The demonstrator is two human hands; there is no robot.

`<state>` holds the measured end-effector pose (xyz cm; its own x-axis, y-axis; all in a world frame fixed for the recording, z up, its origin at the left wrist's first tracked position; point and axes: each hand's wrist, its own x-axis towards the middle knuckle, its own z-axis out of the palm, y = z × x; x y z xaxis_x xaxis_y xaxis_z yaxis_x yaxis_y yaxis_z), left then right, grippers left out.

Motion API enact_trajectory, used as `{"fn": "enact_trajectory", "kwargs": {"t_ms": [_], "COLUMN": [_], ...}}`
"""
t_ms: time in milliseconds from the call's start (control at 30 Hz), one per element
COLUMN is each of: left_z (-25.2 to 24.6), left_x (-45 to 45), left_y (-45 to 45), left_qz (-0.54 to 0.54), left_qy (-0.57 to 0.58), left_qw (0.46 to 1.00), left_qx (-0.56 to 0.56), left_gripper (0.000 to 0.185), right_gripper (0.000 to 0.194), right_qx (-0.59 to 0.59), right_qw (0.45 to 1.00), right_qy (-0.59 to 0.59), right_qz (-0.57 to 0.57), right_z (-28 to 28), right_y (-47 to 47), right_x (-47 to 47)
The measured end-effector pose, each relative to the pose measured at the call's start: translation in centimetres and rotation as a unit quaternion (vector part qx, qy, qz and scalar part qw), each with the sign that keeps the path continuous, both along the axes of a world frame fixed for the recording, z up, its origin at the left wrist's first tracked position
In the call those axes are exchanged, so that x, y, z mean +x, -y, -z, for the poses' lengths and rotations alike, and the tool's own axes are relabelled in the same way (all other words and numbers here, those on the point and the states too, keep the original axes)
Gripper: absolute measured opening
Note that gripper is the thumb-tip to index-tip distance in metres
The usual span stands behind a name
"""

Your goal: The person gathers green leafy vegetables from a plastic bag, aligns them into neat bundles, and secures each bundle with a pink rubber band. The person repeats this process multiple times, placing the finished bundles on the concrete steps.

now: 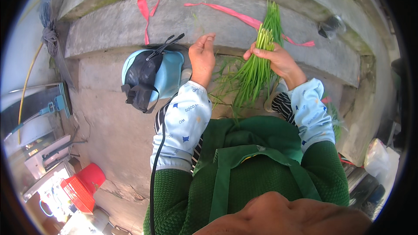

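Note:
My right hand (pixel 281 59) grips a bunch of thin green stalks, probably garlic chives (pixel 258 68), with the pale cut ends up and the leaves hanging down. Behind it, another green bunch (pixel 273 16) lies on the concrete step (pixel 107 27), across a pink strip (pixel 228 10). To the left, my left hand (pixel 203 58) is raised at the step's edge, thumb and fingertips pressed together. I see nothing clear between them. A small green scrap (pixel 195 16) shows beyond its fingertips. Loose leaves (pixel 225 68) are scattered on the ground between my hands.
A second pink strip (pixel 148 1) lies on the step. Left of my legs is a light-blue plastic item (pixel 171 68) with a black bag (pixel 140 78) on it. More greens (pixel 335 122) lie beyond my right sleeve. A red basket (pixel 78 191) stands at lower left.

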<state>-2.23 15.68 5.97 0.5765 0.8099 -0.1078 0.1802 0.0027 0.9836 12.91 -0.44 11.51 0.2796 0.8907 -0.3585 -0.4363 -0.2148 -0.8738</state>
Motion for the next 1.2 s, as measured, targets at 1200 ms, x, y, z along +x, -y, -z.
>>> {"fn": "enact_trajectory", "kwargs": {"t_ms": [1200], "left_z": [-1.0], "left_x": [1.5], "left_y": [9.0], "left_qz": [0.339], "left_qy": [0.028], "left_qw": [0.925], "left_qx": [-0.168], "left_gripper": [0.047], "right_gripper": [0.027], "right_qx": [-0.058], "right_qw": [0.971], "right_qy": [-0.188], "right_qz": [0.134], "right_z": [0.6], "right_y": [-0.6], "right_x": [0.8]}}
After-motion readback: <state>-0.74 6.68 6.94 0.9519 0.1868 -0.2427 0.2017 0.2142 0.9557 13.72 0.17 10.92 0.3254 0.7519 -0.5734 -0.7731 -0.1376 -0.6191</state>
